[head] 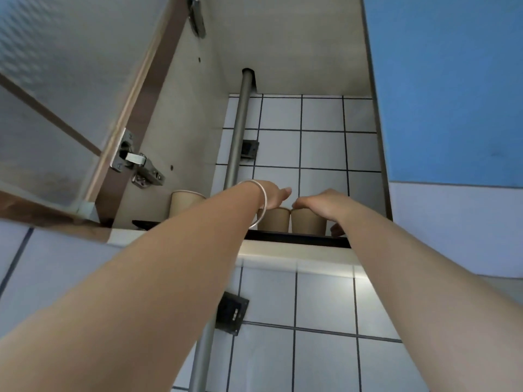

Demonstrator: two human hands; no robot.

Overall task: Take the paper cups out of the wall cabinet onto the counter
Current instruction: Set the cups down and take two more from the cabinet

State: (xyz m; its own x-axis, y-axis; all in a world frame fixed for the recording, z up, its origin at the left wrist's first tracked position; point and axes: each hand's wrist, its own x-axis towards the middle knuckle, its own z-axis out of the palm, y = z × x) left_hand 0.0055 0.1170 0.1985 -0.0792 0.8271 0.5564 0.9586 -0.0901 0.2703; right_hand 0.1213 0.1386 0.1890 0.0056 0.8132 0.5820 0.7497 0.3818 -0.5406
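I look up into the open wall cabinet. Two brown paper cups stand side by side on a dark tray at the cabinet's front edge. My left hand, with a thin bangle on the wrist, lies over the top of the left cup, fingers stretched forward; its thumb is hidden. My right hand curls over the top of the right cup, with the thumb showing at the cup's right side. A third paper cup stands further left, partly behind my left forearm.
The cabinet door hangs open at the left on its metal hinge. A grey vertical pipe runs through the cabinet along the white tiled wall. A blue panel borders the cabinet on the right.
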